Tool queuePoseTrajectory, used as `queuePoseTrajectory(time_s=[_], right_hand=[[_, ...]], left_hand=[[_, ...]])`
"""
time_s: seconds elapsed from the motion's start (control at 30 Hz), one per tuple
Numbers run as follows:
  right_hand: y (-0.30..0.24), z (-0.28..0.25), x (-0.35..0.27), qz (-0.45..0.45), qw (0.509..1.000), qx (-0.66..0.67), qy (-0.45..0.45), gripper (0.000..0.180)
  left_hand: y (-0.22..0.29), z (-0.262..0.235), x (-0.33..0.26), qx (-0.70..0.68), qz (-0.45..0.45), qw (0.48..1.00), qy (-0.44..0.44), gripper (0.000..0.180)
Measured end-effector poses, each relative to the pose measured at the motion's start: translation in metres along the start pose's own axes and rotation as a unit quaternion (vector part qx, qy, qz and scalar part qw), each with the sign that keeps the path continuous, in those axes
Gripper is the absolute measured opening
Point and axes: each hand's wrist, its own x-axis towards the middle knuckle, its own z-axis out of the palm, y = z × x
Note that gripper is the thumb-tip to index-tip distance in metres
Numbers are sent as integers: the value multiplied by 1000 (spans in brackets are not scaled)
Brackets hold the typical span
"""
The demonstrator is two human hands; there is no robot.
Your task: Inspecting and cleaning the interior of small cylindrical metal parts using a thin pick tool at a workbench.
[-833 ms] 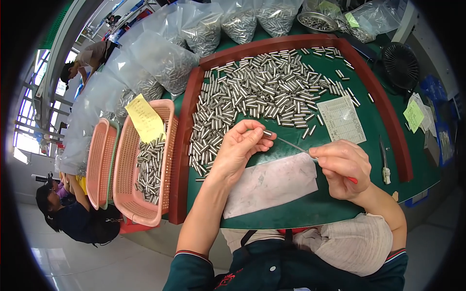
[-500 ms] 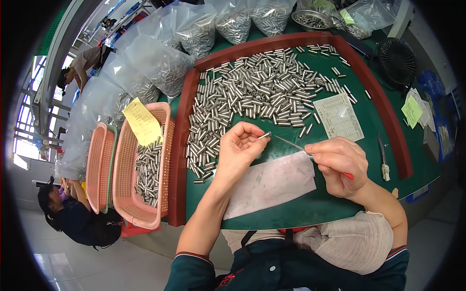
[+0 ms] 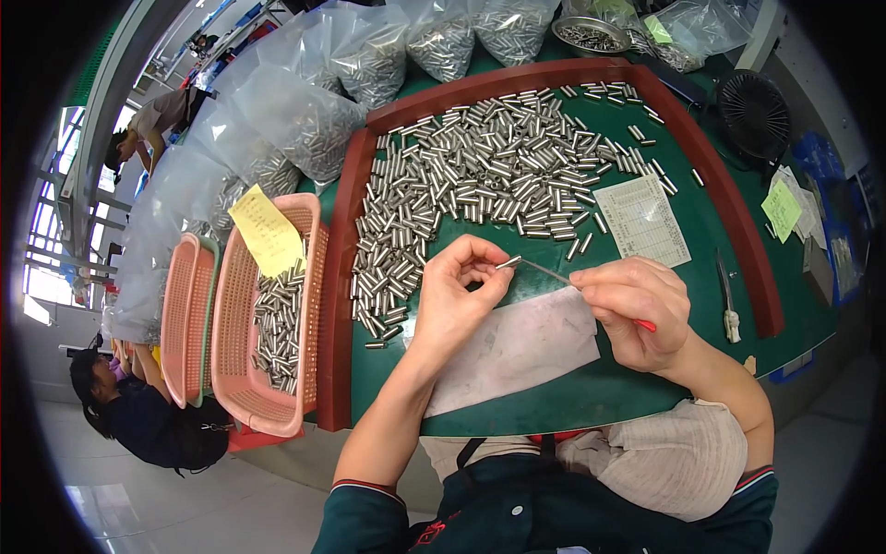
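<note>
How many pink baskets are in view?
2: one pink basket holding metal cylinders, left of the red-brown frame; another basket farther left. Any nested underneath would be hidden.

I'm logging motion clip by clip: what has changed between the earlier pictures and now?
The right hand has moved left, bringing its thin rod to, or nearly to, the end of the small metal cylinder in the left hand; contact is too small to confirm. Neither hold visibly changed. The loose cylinders, pale cloth and larger pink basket stayed put.
</note>
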Motion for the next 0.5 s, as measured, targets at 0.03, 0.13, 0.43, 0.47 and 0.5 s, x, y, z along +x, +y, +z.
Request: queuePoseTrajectory(time_s=[0.03, 0.13, 0.43, 0.47, 0.5], right_hand=[[0, 0, 0, 0, 1000, 0, 0, 13], [2, 0, -1, 2, 1000, 0, -6, 14], [2, -1, -2, -32, 993, -45, -102, 19], [0, 0, -2, -40, 993, -44, -98, 20], [-1, 2, -1, -49, 994, -40, -94, 21]], left_hand=[[0, 0, 0, 3, 0, 1000, -4, 11], [-1, 0, 0, 18, 4, 1000, -8, 12], [7, 9, -5, 45, 43, 997, 40, 34], [8, 10, -5, 44, 45, 997, 42, 35], [8, 9, -5, 45, 46, 997, 44, 35]])
